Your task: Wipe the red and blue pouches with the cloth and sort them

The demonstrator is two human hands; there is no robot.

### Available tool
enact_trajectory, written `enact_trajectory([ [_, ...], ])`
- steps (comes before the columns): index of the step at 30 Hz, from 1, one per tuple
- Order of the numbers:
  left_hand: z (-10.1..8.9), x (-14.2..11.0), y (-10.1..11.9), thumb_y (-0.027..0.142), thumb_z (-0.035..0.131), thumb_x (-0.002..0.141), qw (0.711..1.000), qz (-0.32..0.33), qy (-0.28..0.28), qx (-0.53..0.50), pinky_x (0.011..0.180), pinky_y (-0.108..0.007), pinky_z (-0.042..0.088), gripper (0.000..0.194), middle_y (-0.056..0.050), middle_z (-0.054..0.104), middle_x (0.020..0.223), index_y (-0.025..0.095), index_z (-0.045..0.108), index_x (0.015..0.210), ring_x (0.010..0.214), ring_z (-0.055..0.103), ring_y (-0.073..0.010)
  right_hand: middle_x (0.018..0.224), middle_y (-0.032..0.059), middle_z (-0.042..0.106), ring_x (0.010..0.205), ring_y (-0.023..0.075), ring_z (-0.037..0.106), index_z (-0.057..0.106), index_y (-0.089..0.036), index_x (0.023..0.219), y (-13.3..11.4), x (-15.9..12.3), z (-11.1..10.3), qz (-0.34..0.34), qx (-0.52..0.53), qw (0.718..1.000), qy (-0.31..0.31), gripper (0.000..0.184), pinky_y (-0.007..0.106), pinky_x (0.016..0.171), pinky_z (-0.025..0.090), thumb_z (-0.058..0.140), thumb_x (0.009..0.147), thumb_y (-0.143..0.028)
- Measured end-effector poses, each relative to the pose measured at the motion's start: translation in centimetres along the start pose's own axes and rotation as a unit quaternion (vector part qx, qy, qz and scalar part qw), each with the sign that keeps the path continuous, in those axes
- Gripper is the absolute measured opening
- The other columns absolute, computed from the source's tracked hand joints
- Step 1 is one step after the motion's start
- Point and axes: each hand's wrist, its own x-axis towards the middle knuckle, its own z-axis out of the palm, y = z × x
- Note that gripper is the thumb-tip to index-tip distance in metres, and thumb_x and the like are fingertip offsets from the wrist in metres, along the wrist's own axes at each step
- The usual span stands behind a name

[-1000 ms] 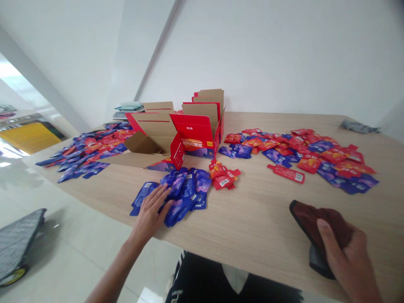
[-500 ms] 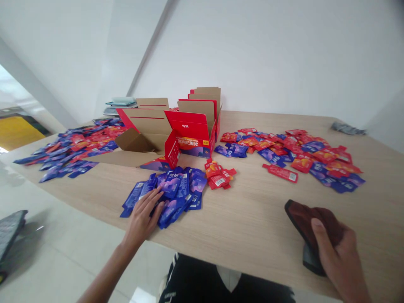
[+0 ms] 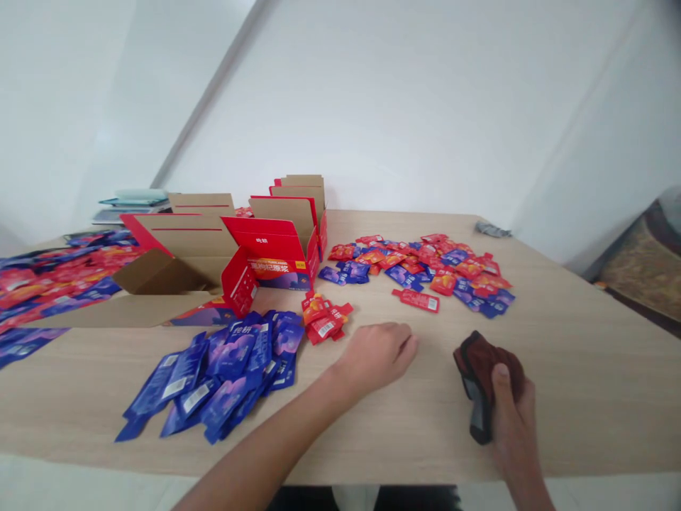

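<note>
My left hand lies knuckles-up on the wooden table, fingers curled under, with nothing visible in it. It sits just right of a fanned pile of blue packets and below a small heap of red packets, touching neither. My right hand rests near the table's front edge, thumb pressed on a dark red cloth wrapped over a dark flat object.
Open red cardboard boxes with raised flaps stand at the middle back. Mixed red and blue packets lie spread at the back right and far left. A grey scrap lies at the far edge. Stacked papers sit behind the boxes.
My left hand left the blue packets and moved right onto bare table, fingers now curled. The view swung right. My right hand still holds the dark red cloth.
</note>
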Motion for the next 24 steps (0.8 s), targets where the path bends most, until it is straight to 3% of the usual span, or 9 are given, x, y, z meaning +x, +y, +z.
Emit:
enact_trajectory([
  [3,3.9,7.7,-1.1,0.04,0.055,0.103,0.999,0.016,-0.035,0.018,0.094,-0.038,0.056,0.031,-0.014,0.072,0.117,0.017,0.067,0.121,0.113,0.069,-0.0271,0.124,0.0091,0.063,0.115,0.0323,0.061,0.054,-0.023,0.141,0.1,0.1,-0.1,0.042,0.004,0.999,0.022,0.077,0.051,0.099,0.049,0.058,0.087,-0.078],
  [5,6.3,11.1,-2.3,0.034,0.058,0.102,0.999,0.009,-0.028,0.03,0.112,-0.044,0.045,0.043,-0.019,0.06,0.144,0.013,0.058,0.139,0.139,0.053,-0.0307,0.122,0.01,0.064,0.111,0.0335,0.063,0.054,-0.022,0.14,0.3,0.3,-0.1,0.064,-0.002,0.998,0.028,0.08,0.051,0.095,0.051,0.056,0.086,-0.081],
  [7,8.3,13.2,-3.5,0.035,0.055,0.104,0.999,-0.001,-0.016,0.036,0.121,-0.05,0.035,0.049,-0.019,0.048,0.157,0.012,0.051,0.148,0.149,0.041,-0.0314,0.123,0.0103,0.065,0.111,0.0342,0.064,0.055,-0.023,0.14,0.4,0.4,0.0,0.066,-0.007,0.998,0.023,0.079,0.051,0.094,0.052,0.055,0.086,-0.081],
  [10,10.6,14.8,-4.9,0.043,0.051,0.107,0.999,-0.016,-0.004,0.039,0.121,-0.057,0.031,0.053,-0.017,0.042,0.161,0.014,0.047,0.151,0.15,0.038,-0.0324,0.131,0.0097,0.063,0.12,0.0342,0.061,0.056,-0.025,0.139,0.1,0.5,0.1,0.055,0.005,0.998,0.0,0.075,0.05,0.1,0.049,0.053,0.089,-0.08],
  [15,12.2,14.2,-4.9,0.051,0.038,0.109,0.999,-0.024,-0.001,0.046,0.12,-0.045,0.033,0.06,-0.019,0.045,0.16,0.01,0.046,0.153,0.148,0.042,-0.029,0.141,0.0102,0.059,0.13,0.0357,0.054,0.053,-0.026,0.144,-0.6,0.6,0.1,0.071,0.021,0.997,-0.017,0.079,0.051,0.111,0.04,0.054,0.087,-0.08],
  [20,10.6,11.5,-2.7,0.06,0.042,0.104,0.997,-0.014,0.002,0.075,0.108,-0.047,0.041,0.058,-0.019,0.062,0.135,0.013,0.062,0.132,0.124,0.057,-0.0326,0.133,0.0107,0.063,0.124,0.035,0.058,0.054,-0.023,0.143,-0.1,0.9,0.0,0.074,0.033,0.997,-0.005,0.079,0.049,0.106,0.044,0.057,0.087,-0.078],
  [24,9.1,6.8,0.0,0.057,0.047,0.104,0.996,0.001,-0.014,0.093,0.1,-0.045,0.045,0.05,-0.016,0.065,0.117,0.014,0.067,0.118,0.111,0.062,-0.0306,0.133,0.0097,0.064,0.121,0.0315,0.061,0.056,-0.022,0.141,0.3,0.9,0.0,0.062,0.073,0.995,0.004,0.074,0.045,0.103,0.048,0.06,0.089,-0.073],
])
